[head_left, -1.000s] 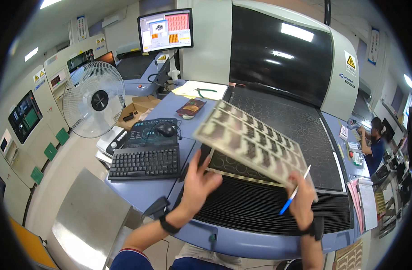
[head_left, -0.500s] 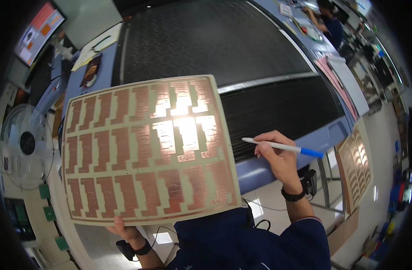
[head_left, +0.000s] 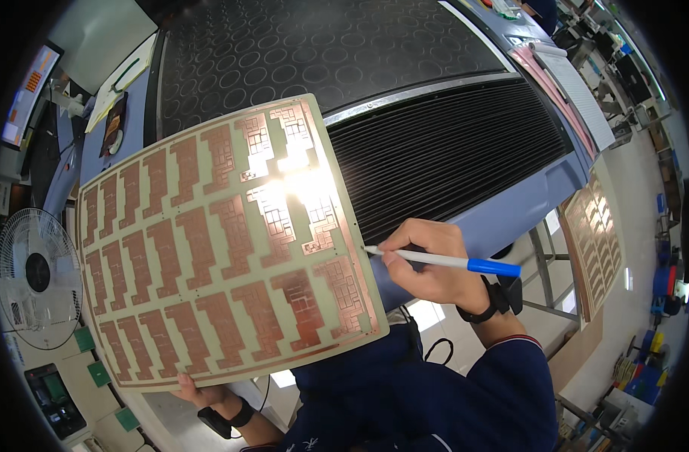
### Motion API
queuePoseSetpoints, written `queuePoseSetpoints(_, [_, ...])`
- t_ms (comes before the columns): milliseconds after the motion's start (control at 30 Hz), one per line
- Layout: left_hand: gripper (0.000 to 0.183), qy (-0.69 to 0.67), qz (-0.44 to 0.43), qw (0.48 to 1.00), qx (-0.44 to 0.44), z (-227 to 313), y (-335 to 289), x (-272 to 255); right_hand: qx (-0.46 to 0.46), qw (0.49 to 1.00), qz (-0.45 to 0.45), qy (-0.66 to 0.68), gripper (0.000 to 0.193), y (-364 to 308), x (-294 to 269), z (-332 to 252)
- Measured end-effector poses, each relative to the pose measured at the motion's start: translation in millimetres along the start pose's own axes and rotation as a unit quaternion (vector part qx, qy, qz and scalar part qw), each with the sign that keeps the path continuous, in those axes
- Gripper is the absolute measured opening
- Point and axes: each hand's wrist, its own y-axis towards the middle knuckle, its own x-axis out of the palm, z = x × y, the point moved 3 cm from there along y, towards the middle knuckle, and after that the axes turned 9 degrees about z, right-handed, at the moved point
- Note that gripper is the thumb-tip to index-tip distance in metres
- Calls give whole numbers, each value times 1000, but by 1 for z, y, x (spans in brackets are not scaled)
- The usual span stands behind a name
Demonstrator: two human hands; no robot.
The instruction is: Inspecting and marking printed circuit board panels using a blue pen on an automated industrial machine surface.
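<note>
A large pale-green circuit board panel (head_left: 231,248) with rows of copper patterns is held up tilted in front of me. My left hand (head_left: 199,393) grips its lower edge, the thumb on the face and the other fingers hidden behind. In my right hand (head_left: 433,260) is a white marker pen (head_left: 442,261) with a blue end. Its tip lies at the panel's right border; whether it touches the surface I cannot tell. Bright glare covers some copper patterns at the upper right of the panel.
Beyond the panel lies a machine bed with a black circle-patterned mat (head_left: 284,56) and a black ribbed section (head_left: 450,143). A fan (head_left: 39,271) stands at left, below a monitor (head_left: 32,94). More copper panels (head_left: 593,241) lean at right. Pink sheets (head_left: 551,98) lie on the blue edge.
The panel has shifted left in view. My right hand has brought the pen tip from beside the panel to its right border. The view has turned a little.
</note>
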Motion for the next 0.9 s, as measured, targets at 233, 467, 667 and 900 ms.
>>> queuePoseSetpoints(233, [64,-32,-37,999,1,-16,4,-27,-13,1000,10,26,7,-2,-2,-2])
queuePoseSetpoints(467, [54,-12,-93,995,27,-1,0,3,16,1000,-12,15,5,1,-6,-6])
queuePoseSetpoints(667, [63,-80,-30,996,12,36,-7,16,83,949,122,281,4,-7,-8,27])
queuePoseSetpoints(900, [46,-257,132,956,48,100,-67,-136,47,938,236,251,17,-22,-34,67])
